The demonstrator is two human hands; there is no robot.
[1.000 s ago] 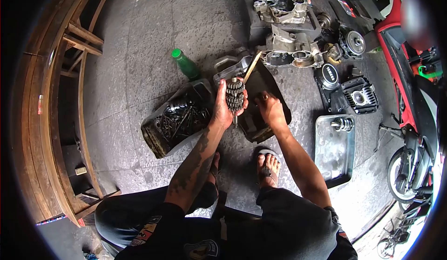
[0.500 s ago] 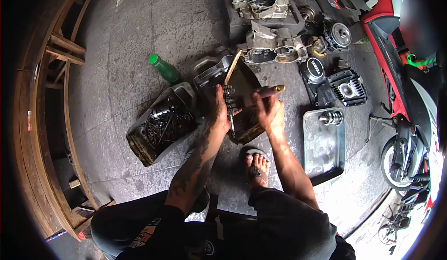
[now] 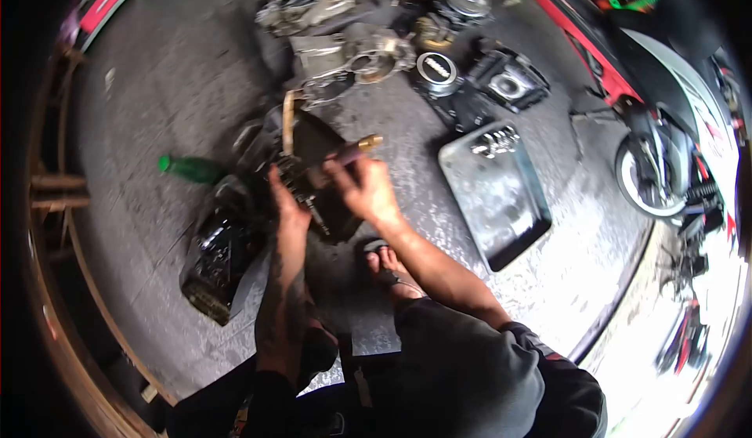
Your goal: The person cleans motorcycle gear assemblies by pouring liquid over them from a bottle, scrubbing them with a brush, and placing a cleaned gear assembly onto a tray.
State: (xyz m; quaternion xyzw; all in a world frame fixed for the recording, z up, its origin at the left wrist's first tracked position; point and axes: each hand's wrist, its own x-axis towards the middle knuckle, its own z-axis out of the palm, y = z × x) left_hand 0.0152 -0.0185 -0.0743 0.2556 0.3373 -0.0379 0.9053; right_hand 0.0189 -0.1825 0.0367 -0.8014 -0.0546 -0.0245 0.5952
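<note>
My left hand (image 3: 291,207) is wrapped around a gear shaft (image 3: 301,185), over the dark pan (image 3: 319,136). Close to its right, my right hand (image 3: 366,190) grips a dark-handled tool (image 3: 354,150) with a brass-coloured end pointing up and right. A wooden-handled brush or stick (image 3: 288,123) leans in the pan, its lower end hidden near the shaft. Motion blur smears the gears and fingers.
Left of the pan are a container of metal parts (image 3: 223,246) and a green bottle (image 3: 190,168). Engine cases (image 3: 345,58) lie ahead. A metal tray (image 3: 497,195) holds another gear shaft (image 3: 495,142). A motorcycle (image 3: 666,148) stands at the right.
The view has swung right, shifting the floor items leftward. My right hand has raised the tool from the pan, and the gear shaft in my left hand has tilted.
</note>
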